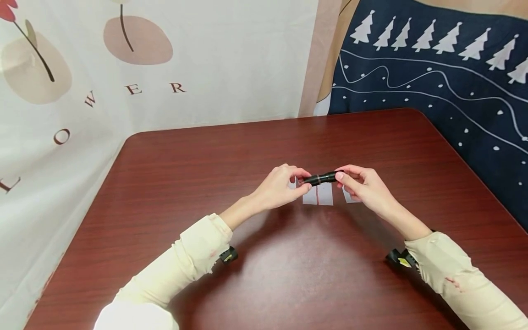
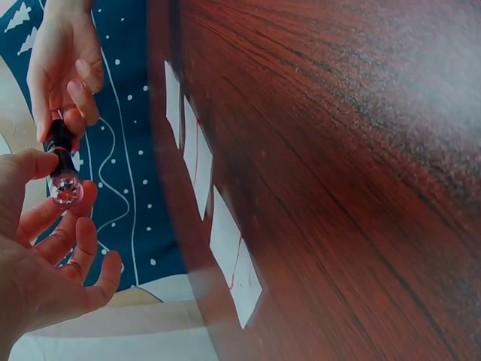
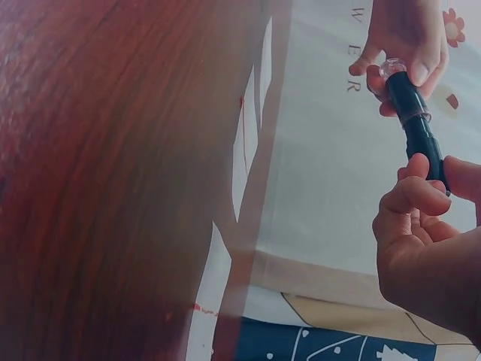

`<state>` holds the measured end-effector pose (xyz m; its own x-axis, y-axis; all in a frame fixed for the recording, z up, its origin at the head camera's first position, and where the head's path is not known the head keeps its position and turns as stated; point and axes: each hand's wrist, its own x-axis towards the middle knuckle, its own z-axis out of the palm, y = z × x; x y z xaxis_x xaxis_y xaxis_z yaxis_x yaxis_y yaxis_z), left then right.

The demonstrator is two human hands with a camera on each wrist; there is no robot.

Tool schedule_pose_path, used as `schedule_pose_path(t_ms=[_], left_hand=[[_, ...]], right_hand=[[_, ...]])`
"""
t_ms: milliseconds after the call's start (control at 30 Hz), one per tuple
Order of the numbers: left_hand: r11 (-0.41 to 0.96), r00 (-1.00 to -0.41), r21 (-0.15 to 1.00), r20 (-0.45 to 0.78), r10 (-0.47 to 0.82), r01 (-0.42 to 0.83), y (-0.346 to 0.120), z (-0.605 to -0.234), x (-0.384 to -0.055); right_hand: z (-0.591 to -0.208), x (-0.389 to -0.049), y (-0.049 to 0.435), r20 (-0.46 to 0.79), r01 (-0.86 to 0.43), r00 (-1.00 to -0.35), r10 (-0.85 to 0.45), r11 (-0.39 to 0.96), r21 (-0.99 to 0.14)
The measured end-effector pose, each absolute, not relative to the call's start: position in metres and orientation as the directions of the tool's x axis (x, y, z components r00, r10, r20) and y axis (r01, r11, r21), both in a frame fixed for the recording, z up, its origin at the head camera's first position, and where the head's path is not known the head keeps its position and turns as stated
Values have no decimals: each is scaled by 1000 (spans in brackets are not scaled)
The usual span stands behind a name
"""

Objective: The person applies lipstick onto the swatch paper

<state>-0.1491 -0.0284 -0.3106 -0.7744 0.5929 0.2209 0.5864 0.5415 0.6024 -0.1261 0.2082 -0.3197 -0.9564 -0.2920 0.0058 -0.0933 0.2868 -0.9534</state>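
Observation:
A short black tube (image 1: 323, 178) with a clear, rounded end (image 2: 67, 191) is held above the table between both hands. My left hand (image 1: 282, 187) pinches it near the clear end between thumb and fingers. The opposite, plain black end is pinched by my right hand (image 1: 368, 191), its thumb against the tube. In the right wrist view the tube (image 3: 412, 113) slants and shows a thin ring near its middle. Beneath the hands, white paper pieces lie on the table; the middle paper (image 1: 317, 195) carries a red line.
The brown wooden table (image 1: 206, 160) has rounded far corners. Another paper (image 1: 351, 196) lies partly behind the right hand, and a third paper (image 2: 234, 259) shows in the left wrist view. A white printed cloth (image 1: 239, 59) and a navy tree-patterned cloth (image 1: 412, 73) hang behind.

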Motion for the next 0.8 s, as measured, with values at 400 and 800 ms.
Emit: schedule_pose_path(t_ms=[400, 800], left_hand=[[562, -784, 571, 275, 556, 599, -22, -313, -145], [595, -826, 596, 237, 512, 539, -20, -315, -143]], right_hand=[[-321, -125, 205, -43, -51, -954, -298, 301, -952], [-324, -124, 205, -59, -32, -953, -299, 291, -956]])
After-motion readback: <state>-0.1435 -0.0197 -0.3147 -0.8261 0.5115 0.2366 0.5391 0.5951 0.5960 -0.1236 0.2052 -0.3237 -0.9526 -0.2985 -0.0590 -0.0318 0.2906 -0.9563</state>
